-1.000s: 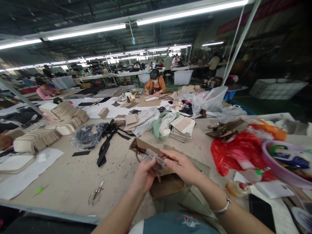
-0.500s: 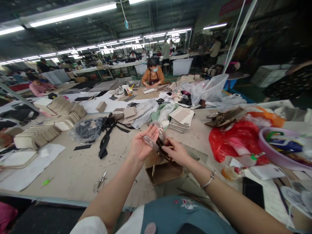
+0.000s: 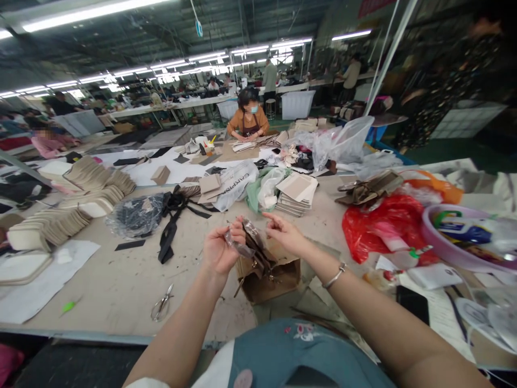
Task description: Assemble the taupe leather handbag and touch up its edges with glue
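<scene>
My left hand (image 3: pixel 222 247) is closed on a clear plastic bag (image 3: pixel 241 248), fingers curled round its edge. Brown strap-like pieces with small metal fittings (image 3: pixel 260 258) hang just right of the bag, over a brown cardboard box (image 3: pixel 272 285). Whether they are partly inside the bag I cannot tell. My right hand (image 3: pixel 286 235) is beside them, index finger stretched out and the others loosely bent. Nothing shows in its grasp. A pair of scissors (image 3: pixel 162 303) lies on the table left of my left forearm.
Beige panel stacks (image 3: pixel 52 223) stand at the left, near a plastic-wrapped black bundle (image 3: pixel 137 214). Pale panels (image 3: pixel 298 194) lie beyond my hands. At the right are a red plastic bag (image 3: pixel 383 226), a purple basin (image 3: pixel 464 242) and a phone (image 3: pixel 412 303). A masked co-worker (image 3: pixel 248 116) sits opposite.
My left hand has gone from an open palm under the plastic to a closed grip. My right hand has come off the brown pieces, which now hang lower over the box.
</scene>
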Available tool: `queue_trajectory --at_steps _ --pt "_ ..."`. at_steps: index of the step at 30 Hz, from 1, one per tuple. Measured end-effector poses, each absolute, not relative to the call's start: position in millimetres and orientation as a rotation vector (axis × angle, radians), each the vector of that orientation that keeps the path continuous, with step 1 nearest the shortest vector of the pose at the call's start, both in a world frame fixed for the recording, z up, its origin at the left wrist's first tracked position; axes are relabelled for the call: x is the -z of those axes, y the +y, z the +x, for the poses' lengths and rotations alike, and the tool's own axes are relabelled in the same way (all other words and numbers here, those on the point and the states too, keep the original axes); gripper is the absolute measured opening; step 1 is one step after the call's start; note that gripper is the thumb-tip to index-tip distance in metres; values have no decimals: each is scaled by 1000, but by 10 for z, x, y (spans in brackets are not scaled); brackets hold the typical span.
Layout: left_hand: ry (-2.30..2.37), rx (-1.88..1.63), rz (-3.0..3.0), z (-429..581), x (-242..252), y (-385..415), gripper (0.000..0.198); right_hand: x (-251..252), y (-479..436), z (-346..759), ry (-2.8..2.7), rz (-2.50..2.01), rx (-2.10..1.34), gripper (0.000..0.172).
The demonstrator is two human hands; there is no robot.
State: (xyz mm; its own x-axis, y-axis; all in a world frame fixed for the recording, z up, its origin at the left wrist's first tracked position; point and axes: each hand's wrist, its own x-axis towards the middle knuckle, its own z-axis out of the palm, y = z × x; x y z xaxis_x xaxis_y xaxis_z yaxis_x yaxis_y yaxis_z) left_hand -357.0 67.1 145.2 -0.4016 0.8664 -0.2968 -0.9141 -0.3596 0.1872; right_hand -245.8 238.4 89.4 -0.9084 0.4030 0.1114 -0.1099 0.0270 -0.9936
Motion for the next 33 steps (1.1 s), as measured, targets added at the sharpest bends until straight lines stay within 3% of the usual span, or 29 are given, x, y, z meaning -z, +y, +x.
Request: queue_trajectory --at_steps 2,7,11,15,21,24,28,31,33 --pt "345 -1986 -183 -3593 -1451 576 43 -885 2473 -2441 -1927 -284 -1983 53" --pt "350 -2047 -206 -3596 -1401 476 37 -797 2471 -2424 -2090 -115 -2020 71" --pt "374 -2024 -205 -3530 -1328 417 33 -619 2387 -2553 -2108 -471 -1677 39" --pt "459 -2007 -183 -3484 -1158 177 28 -823 2704 -2617 -1948 -450 -1578 36" --pt "1289 -1701 -59 -3289 -543 1 43 -1821 2931 -2809 -2253 -9 -1257 46" --pt "2026 -1685 286 -3261 -385 86 71 -2078 2651 -3075 -2606 346 -1099 43" --pt "2645 -1698 933 -3419 -498 238 94 -1900 2204 -3455 -3078 774 -739 34" --pt "2592 -1637 908 -3593 -538 301 98 -1567 1970 -3604 -3134 830 -360 22" --pt "2461 -1612 755 -3699 -462 295 89 -1374 1867 -3598 -3035 799 -226 15"
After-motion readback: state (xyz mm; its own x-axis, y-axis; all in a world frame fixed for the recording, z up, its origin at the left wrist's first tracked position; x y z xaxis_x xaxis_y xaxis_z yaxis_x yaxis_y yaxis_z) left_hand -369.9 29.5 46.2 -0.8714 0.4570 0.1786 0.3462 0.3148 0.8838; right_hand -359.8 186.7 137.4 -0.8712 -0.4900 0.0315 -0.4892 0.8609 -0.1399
